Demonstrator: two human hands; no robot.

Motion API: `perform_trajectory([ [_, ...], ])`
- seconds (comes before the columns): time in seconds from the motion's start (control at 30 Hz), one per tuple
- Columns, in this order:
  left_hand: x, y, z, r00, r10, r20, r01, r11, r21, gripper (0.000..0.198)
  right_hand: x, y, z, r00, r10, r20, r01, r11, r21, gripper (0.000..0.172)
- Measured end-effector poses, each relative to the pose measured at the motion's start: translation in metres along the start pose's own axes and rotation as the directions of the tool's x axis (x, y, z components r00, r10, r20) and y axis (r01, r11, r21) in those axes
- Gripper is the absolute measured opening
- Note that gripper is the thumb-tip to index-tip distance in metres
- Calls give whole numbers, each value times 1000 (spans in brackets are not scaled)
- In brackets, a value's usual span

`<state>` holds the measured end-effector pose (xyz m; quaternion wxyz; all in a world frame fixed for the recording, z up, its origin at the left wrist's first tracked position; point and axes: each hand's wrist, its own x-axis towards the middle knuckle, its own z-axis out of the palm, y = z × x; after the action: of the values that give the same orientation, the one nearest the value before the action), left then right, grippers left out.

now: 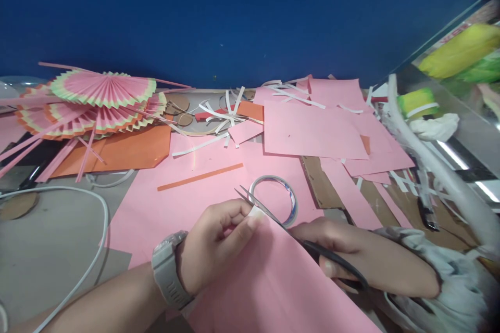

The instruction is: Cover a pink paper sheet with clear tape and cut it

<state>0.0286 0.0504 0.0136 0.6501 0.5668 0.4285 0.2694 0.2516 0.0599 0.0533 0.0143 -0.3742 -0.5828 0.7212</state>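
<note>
My left hand (216, 242), with a grey watch on the wrist, pinches the top edge of a pink paper sheet (269, 286) held in front of me. My right hand (363, 260) grips black-handled scissors (273, 216). Their blades are slightly apart and point up-left along the sheet's right edge, tips just above my left fingers. A roll of clear tape (291, 197) lies on the table right behind the blades.
Folded pink paper fans (97, 99) are stacked at the back left on orange paper (128, 151). Pink sheets (316, 130), white paper strips (222, 112) and an orange strip (199, 177) litter the table. A white cable (97, 234) loops at left. A white tube (433, 161) and clutter fill the right.
</note>
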Motion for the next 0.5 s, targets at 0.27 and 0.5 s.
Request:
perform_trajectory([
  [0.27,-3,-1,0,1000,6,4,-6,1000,-10,33,-2,-5,-2,999,42,9,-42,999,20,34],
  [0.5,0,-1,0,1000,2,-3,-2,1000,-6,33,-2,0,-2,998,64,-11,-64,998,-9,30],
])
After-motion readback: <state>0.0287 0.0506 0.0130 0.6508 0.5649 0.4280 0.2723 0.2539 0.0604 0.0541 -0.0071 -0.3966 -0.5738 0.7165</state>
